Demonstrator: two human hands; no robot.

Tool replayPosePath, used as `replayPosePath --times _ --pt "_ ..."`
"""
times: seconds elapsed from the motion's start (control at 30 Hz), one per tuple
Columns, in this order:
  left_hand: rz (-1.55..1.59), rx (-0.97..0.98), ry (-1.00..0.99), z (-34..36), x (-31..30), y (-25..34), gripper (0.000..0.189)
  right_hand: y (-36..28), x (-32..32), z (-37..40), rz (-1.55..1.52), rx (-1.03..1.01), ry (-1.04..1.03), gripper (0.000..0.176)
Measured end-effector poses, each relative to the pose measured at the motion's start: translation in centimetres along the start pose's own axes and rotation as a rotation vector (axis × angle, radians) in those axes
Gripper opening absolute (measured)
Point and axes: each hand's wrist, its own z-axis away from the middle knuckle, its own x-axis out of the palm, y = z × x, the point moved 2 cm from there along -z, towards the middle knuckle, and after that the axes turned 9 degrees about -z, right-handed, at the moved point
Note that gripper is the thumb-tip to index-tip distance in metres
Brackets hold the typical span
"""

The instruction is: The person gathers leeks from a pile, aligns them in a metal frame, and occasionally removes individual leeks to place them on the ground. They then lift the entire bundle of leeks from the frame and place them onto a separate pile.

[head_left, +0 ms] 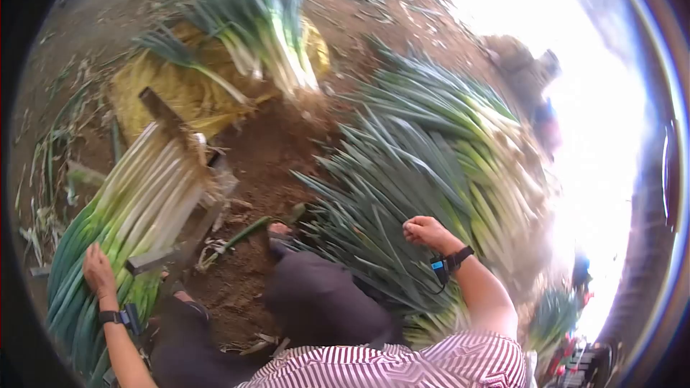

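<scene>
On the left, a bundle of long green onions (147,194) rests on a low wooden and metal stand (162,111), white root ends at the top and green leaves toward me. My left hand (99,273) lies on the bundle's green part, fingers stretched out over the leaves. To the right, my right hand (428,233) is over a big pile of green onions (402,165), its fingers curled together. What those fingers hold, if anything, is too small to make out. Both wrists carry dark straps with small devices.
Beyond the stand, more green onions (277,43) lie on a yellow sack (158,93). Leaf scraps (54,165) litter the soil floor. My bent knees (323,302) are between bundle and pile. Another bunch (553,316) is at the lower right.
</scene>
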Motion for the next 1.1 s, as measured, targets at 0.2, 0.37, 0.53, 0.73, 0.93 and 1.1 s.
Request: replayPosePath --times 0.2,0.37,0.53,0.73,0.93,1.1 --pt "0.03 0.004 -0.056 -1.2 2.8 -2.4 0.033 11.3 -9.8 9.8 -0.095 0.134 0.227 0.018" --pt "0.105 -0.023 -0.152 -2.4 3.3 -3.0 0.037 16.9 -16.2 15.5 -0.675 -0.084 0.382 0.009" --pt "0.104 -0.022 -0.194 -3.7 4.6 -3.9 0.039 8.7 -10.9 17.7 -1.116 -0.421 0.248 0.011" --pt "0.208 -0.117 -0.25 -3.9 4.1 -3.5 0.04 -8.8 -3.0 34.1 -0.929 -0.966 -0.099 0.018" --pt "0.117 -0.013 -0.232 -4.3 4.9 -3.3 0.041 -10.3 -11.9 47.5 -0.7 -1.262 -0.047 0.017" --pt "0.044 0.113 -0.275 -6.5 5.7 -3.1 0.041 8.9 -12.5 35.8 0.017 -0.368 0.497 0.02"
